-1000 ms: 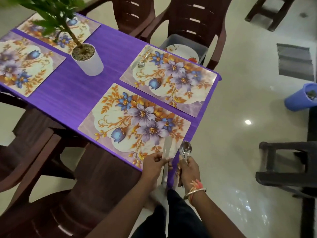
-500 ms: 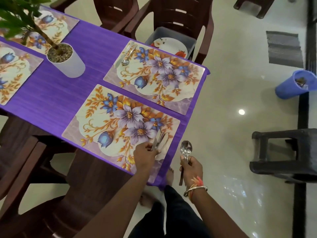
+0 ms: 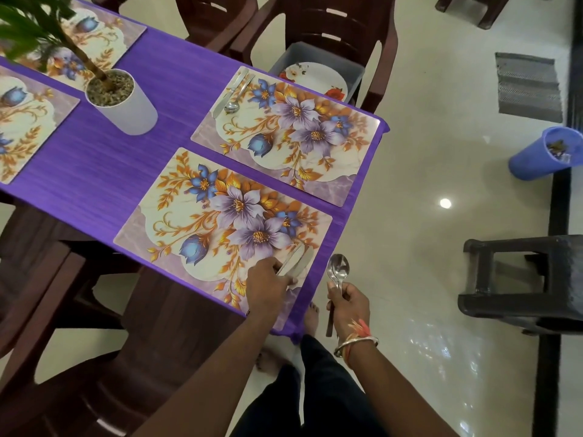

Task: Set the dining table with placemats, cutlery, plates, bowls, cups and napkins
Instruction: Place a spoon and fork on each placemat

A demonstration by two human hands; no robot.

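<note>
In the head view, at lower centre, the left hand (image 3: pixel 266 283) pinched a flat steel knife (image 3: pixel 298 260) resting on the near corner of the glossy flowered placemat (image 3: pixel 189 216). It would sit best laid flat and straight along the mat's short edge, as on the far placemat (image 3: pixel 315 146). Just to the right, the right hand (image 3: pixel 348 301) was curled round smooth, nested spoons (image 3: pixel 337 268), held off the table's edge.
</note>
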